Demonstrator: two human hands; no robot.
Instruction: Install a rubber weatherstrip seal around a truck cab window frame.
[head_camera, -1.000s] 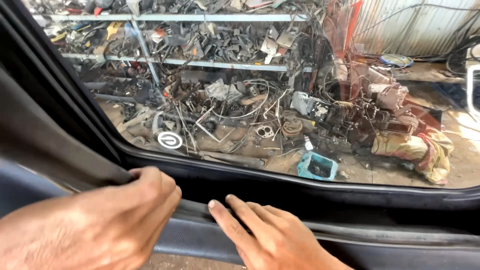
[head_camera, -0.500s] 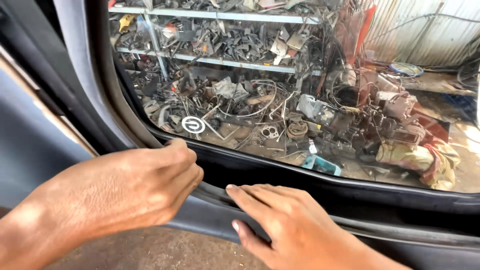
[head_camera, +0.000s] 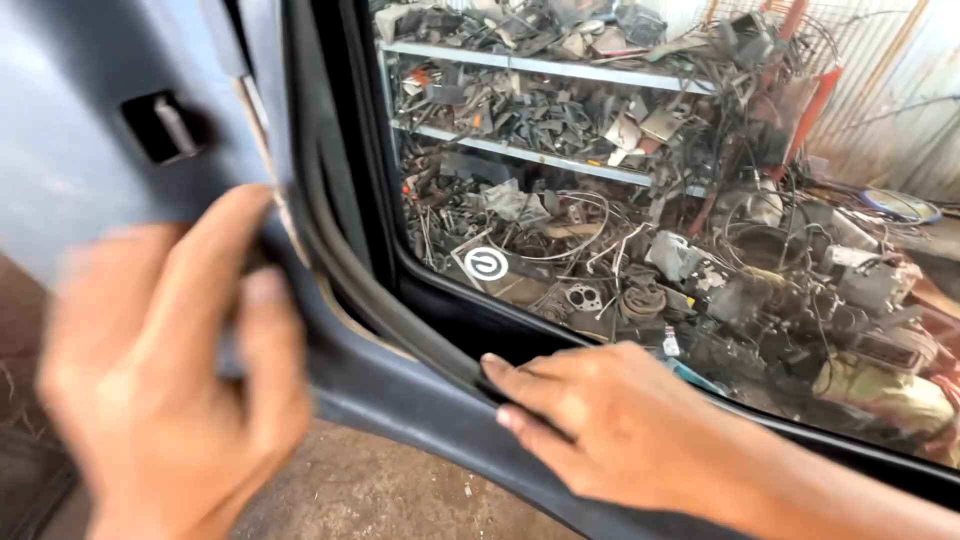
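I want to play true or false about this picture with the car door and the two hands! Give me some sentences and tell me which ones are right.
1. The right hand presses on the black rubber strip along the window's lower edge. True.
2. The left hand holds a hammer. False: it holds no tool and grips the grey door frame at the corner.
3. Metal shelves full of scrap parts show through the window. True.
4. The shelves are bare. False: they are crowded with parts and wires.
5. The left hand looks blurred. True.
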